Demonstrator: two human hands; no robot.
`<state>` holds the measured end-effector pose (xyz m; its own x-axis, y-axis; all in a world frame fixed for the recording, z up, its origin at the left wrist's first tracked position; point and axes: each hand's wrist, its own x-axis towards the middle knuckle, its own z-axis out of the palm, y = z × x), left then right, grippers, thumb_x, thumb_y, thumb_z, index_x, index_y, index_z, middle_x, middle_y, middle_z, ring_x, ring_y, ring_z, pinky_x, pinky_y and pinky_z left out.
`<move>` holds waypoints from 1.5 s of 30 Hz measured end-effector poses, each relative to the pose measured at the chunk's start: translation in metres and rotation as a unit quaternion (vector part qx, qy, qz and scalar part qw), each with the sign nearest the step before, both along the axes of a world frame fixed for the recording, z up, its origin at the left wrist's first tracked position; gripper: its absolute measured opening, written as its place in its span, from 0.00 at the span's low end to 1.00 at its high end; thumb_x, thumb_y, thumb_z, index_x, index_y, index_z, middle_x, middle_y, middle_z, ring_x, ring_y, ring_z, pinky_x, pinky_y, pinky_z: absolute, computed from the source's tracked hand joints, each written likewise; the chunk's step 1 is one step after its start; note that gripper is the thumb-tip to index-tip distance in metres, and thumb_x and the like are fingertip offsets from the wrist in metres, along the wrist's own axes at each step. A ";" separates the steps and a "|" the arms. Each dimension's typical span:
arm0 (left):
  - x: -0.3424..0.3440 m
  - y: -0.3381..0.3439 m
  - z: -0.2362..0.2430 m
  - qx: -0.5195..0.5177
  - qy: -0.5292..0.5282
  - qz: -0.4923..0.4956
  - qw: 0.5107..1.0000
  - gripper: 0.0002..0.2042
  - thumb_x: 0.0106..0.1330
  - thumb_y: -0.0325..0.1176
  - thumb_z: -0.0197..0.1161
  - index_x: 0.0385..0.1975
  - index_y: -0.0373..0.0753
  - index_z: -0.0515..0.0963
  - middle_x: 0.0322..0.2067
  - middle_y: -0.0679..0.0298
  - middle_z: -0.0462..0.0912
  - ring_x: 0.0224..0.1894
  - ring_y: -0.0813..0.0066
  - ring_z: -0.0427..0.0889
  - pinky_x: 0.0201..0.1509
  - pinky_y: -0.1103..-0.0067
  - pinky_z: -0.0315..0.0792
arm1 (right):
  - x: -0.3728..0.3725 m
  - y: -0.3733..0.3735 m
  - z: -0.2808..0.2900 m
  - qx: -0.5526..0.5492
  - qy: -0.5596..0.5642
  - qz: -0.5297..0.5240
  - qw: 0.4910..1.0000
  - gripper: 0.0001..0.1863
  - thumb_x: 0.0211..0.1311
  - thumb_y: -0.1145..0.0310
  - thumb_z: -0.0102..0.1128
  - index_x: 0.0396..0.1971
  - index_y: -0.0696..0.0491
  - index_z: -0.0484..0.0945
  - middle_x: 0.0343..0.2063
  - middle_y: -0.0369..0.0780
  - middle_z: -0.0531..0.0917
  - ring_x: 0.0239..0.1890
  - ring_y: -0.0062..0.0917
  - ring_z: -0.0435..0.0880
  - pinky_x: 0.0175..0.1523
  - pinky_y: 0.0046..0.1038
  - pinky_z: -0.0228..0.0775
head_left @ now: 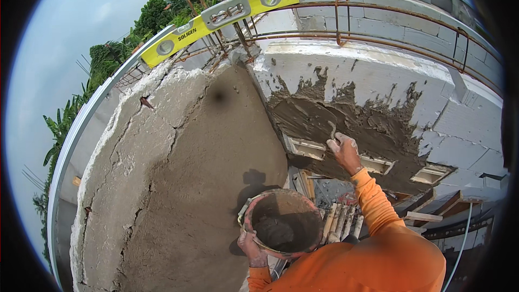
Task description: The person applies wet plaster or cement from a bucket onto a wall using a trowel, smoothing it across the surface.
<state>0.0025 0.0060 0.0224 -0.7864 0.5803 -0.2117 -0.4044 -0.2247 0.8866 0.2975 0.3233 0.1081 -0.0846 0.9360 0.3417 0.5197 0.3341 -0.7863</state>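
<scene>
My left hand [252, 247] is closed on the rim of a round, mortar-smeared bucket [312, 205], at its left side. Grey wet mortar [274, 231] lies in the bottom of it. My right hand [346, 154] grips a trowel [332, 129] up against the white block wall [443, 111]; its blade is hard to tell from the mortar. Dark fresh mortar [373, 121] covers part of that wall in rough, uneven smears. Just below my right hand, pale rectangular frames [377, 164] are set in the wall.
A plastered wall [205, 184] with a cracked, ragged edge rises at left. Across the top corner rests a yellow spirit level [186, 37], among upright rebar. Rusty rebar [400, 12] runs along the wall top. Bamboo poles [338, 221] lie beside the bucket; timber pieces [424, 216] jut out at right.
</scene>
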 end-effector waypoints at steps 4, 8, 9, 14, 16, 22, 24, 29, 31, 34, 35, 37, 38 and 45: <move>-0.002 -0.001 0.011 0.016 0.003 -0.008 1.000 0.04 0.58 0.20 0.56 0.25 0.33 0.77 0.29 0.69 0.79 0.30 0.80 0.77 0.37 0.82 0.72 | 0.038 -0.011 0.007 0.092 0.039 -0.025 0.995 0.17 0.65 0.62 0.66 0.29 0.62 0.77 0.25 0.53 0.79 0.31 0.52 0.80 0.39 0.42 0.70; -0.005 -0.005 0.020 0.002 0.031 -0.010 0.999 0.03 0.58 0.20 0.56 0.27 0.33 0.77 0.29 0.70 0.78 0.30 0.80 0.76 0.38 0.81 0.73 | 0.077 -0.029 -0.005 0.043 0.024 -0.050 0.998 0.16 0.63 0.64 0.68 0.28 0.61 0.73 0.22 0.47 0.72 0.25 0.43 0.73 0.34 0.39 0.65; -0.004 -0.005 0.021 -0.004 0.029 -0.003 1.000 0.03 0.59 0.20 0.56 0.27 0.34 0.77 0.28 0.70 0.78 0.29 0.81 0.75 0.37 0.81 0.72 | 0.082 -0.034 -0.011 0.038 0.020 -0.041 0.998 0.16 0.63 0.64 0.68 0.28 0.61 0.73 0.22 0.47 0.72 0.25 0.43 0.73 0.34 0.39 0.65; 0.003 -0.005 0.033 -0.024 0.017 -0.001 1.000 0.04 0.60 0.21 0.56 0.26 0.36 0.76 0.28 0.72 0.76 0.27 0.82 0.73 0.34 0.82 0.69 | 0.069 -0.053 -0.054 0.110 -0.039 -0.107 0.987 0.12 0.63 0.67 0.68 0.32 0.58 0.76 0.29 0.47 0.76 0.32 0.46 0.79 0.38 0.42 0.69; 0.005 -0.005 0.035 -0.002 0.032 -0.015 0.999 0.04 0.60 0.20 0.56 0.25 0.38 0.74 0.27 0.73 0.76 0.27 0.83 0.73 0.33 0.83 0.68 | 0.048 -0.049 -0.067 0.114 -0.100 -0.084 0.985 0.11 0.63 0.66 0.68 0.37 0.57 0.78 0.32 0.47 0.79 0.36 0.48 0.82 0.41 0.45 0.72; 0.010 -0.001 0.025 -0.019 0.037 -0.025 0.999 0.05 0.60 0.21 0.56 0.24 0.40 0.73 0.27 0.75 0.75 0.26 0.85 0.70 0.31 0.84 0.65 | -0.010 -0.023 -0.065 0.051 -0.177 -0.055 0.981 0.13 0.66 0.62 0.65 0.44 0.52 0.80 0.37 0.46 0.81 0.40 0.46 0.85 0.44 0.45 0.76; 0.011 0.000 0.022 -0.041 0.027 -0.018 0.999 0.05 0.60 0.21 0.56 0.25 0.39 0.73 0.27 0.75 0.75 0.27 0.86 0.70 0.32 0.84 0.65 | -0.012 -0.021 -0.054 0.017 -0.189 -0.064 0.980 0.13 0.67 0.59 0.64 0.44 0.51 0.81 0.37 0.46 0.82 0.41 0.46 0.86 0.45 0.46 0.77; 0.015 0.001 0.018 -0.034 0.006 -0.013 0.999 0.04 0.60 0.21 0.56 0.26 0.38 0.74 0.28 0.75 0.74 0.28 0.86 0.71 0.33 0.84 0.66 | 0.015 -0.022 -0.017 0.102 -0.147 -0.095 0.979 0.16 0.64 0.60 0.68 0.43 0.57 0.86 0.40 0.49 0.87 0.45 0.50 0.86 0.48 0.47 0.78; 0.015 0.000 0.016 0.023 0.000 -0.041 0.999 0.04 0.60 0.21 0.56 0.27 0.38 0.75 0.28 0.75 0.74 0.29 0.86 0.71 0.34 0.85 0.66 | 0.033 -0.022 0.002 0.027 -0.121 -0.066 0.990 0.20 0.62 0.58 0.71 0.43 0.62 0.86 0.39 0.51 0.88 0.45 0.49 0.87 0.50 0.44 0.78; 0.011 -0.003 0.010 -0.010 -0.026 -0.021 0.999 0.04 0.59 0.20 0.56 0.28 0.36 0.76 0.28 0.74 0.75 0.29 0.85 0.72 0.35 0.84 0.67 | 0.063 -0.022 0.030 0.008 -0.020 -0.067 0.998 0.22 0.61 0.59 0.72 0.43 0.65 0.86 0.35 0.52 0.88 0.43 0.45 0.89 0.50 0.41 0.79; 0.010 -0.005 0.007 -0.020 -0.030 -0.022 0.999 0.04 0.59 0.20 0.56 0.28 0.36 0.76 0.28 0.74 0.75 0.29 0.85 0.72 0.35 0.84 0.67 | 0.073 -0.021 0.039 -0.006 0.020 -0.044 0.999 0.20 0.62 0.61 0.70 0.37 0.66 0.84 0.26 0.49 0.85 0.32 0.37 0.87 0.43 0.37 0.76; 0.004 -0.005 0.002 0.012 -0.017 -0.037 0.999 0.09 0.58 0.19 0.52 0.34 0.34 0.80 0.29 0.71 0.79 0.28 0.82 0.78 0.33 0.83 0.72 | 0.102 -0.025 0.055 -0.053 -0.044 -0.018 0.997 0.18 0.64 0.61 0.67 0.32 0.65 0.81 0.19 0.41 0.76 0.25 0.25 0.75 0.36 0.33 0.69; 0.000 -0.005 -0.001 -0.005 -0.021 -0.025 0.999 0.09 0.58 0.19 0.52 0.34 0.34 0.80 0.29 0.71 0.79 0.28 0.82 0.78 0.33 0.83 0.72 | 0.112 -0.028 0.059 -0.071 -0.010 -0.016 0.997 0.18 0.64 0.61 0.67 0.29 0.63 0.79 0.19 0.38 0.72 0.24 0.22 0.70 0.34 0.32 0.65; 0.000 -0.009 0.003 0.020 -0.003 -0.003 1.000 0.07 0.58 0.19 0.56 0.30 0.35 0.80 0.28 0.72 0.79 0.27 0.85 0.75 0.34 0.85 0.69 | 0.129 -0.082 0.026 0.031 0.014 -0.125 0.992 0.13 0.65 0.68 0.63 0.27 0.60 0.72 0.21 0.34 0.65 0.26 0.19 0.63 0.31 0.28 0.58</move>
<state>0.0022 -0.0032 0.0258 -0.7820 0.5926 -0.1931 -0.4117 -0.2584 0.8740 0.4268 0.2414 0.1345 0.1577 0.9033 0.3991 0.5705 0.2465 -0.7834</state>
